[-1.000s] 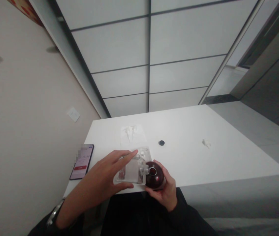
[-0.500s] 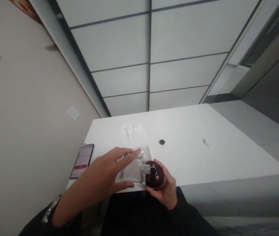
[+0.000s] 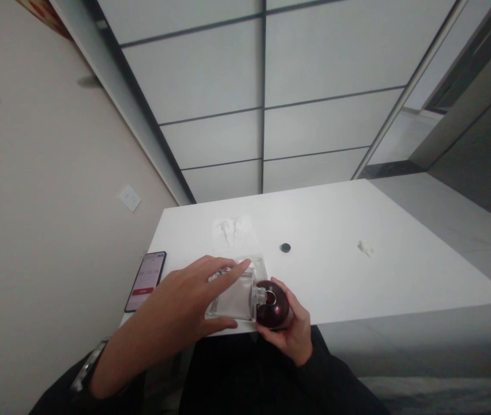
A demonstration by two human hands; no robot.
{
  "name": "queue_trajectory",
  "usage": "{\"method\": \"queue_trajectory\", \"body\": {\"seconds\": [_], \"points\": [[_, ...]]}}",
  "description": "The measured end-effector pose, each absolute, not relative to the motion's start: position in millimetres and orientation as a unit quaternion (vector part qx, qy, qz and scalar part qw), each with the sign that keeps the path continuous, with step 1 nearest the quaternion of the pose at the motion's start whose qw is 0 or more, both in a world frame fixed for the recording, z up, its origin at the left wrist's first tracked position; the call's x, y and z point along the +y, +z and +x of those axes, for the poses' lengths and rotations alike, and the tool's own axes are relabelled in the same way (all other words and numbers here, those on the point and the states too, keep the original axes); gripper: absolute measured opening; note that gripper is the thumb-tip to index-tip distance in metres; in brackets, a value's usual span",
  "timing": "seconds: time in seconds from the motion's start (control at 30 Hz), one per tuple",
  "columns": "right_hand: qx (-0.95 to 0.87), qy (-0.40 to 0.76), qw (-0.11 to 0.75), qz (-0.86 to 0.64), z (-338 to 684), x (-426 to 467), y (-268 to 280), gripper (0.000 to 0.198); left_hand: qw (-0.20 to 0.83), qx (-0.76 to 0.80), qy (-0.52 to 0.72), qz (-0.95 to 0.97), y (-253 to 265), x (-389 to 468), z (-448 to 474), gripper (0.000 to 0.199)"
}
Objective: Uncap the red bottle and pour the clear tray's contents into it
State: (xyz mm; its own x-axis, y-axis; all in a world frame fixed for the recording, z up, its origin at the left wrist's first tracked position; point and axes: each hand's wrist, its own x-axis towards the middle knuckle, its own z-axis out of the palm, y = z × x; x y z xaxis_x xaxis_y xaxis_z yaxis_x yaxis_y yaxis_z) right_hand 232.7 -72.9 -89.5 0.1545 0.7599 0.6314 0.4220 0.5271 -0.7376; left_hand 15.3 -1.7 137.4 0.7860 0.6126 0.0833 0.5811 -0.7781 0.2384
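My left hand (image 3: 180, 308) grips a clear, flat rectangular bottle (image 3: 235, 298), held tilted on its side so its neck points right. My right hand (image 3: 291, 328) holds a round dark-red bottle (image 3: 272, 308) from below, near the front edge of the white table (image 3: 358, 282). The clear bottle's neck meets the metal opening on top of the red bottle. A clear plastic tray (image 3: 257, 266) lies just behind both bottles.
A phone (image 3: 146, 280) with a lit screen lies at the table's left edge. A small black cap (image 3: 285, 248) sits mid-table, a white plastic packet (image 3: 232, 229) lies further back, and a small white crumpled bit (image 3: 365, 248) is to the right. A wall runs along the left.
Both hands and the two bottles stay joined in nearly the same place; the view has shifted slightly.
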Motion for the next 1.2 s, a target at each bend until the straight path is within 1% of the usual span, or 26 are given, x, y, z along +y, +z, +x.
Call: {"method": "queue_trajectory", "body": {"seconds": [0.13, 0.27, 0.5, 0.67, 1.2], "points": [[-0.642, 0.11, 0.621, -0.436, 231.4, -71.3, -92.3, 0.092, 0.102, 0.324, 0.073, 0.938, 138.2, -1.9, 15.7, 0.086], [-0.644, 0.092, 0.635, -0.417, 230.1, -70.0, -96.7, 0.095, 0.085, 0.319, 0.062, 0.942, 137.9, -1.9, 15.7, 0.092], [-0.634, 0.156, 0.593, -0.47, 232.6, -74.5, -93.2, 0.089, 0.061, 0.317, 0.043, 0.945, 142.4, -3.2, 19.3, 0.1], [-0.631, 0.141, 0.614, -0.452, 231.4, -73.7, -96.3, 0.089, 0.045, 0.306, 0.047, 0.95, 143.8, -3.8, 20.5, 0.103], [-0.646, 0.092, 0.634, -0.415, 229.5, -69.4, -97.7, 0.092, 0.025, 0.287, 0.061, 0.956, 147.3, -3.6, 19.9, 0.099]]}}
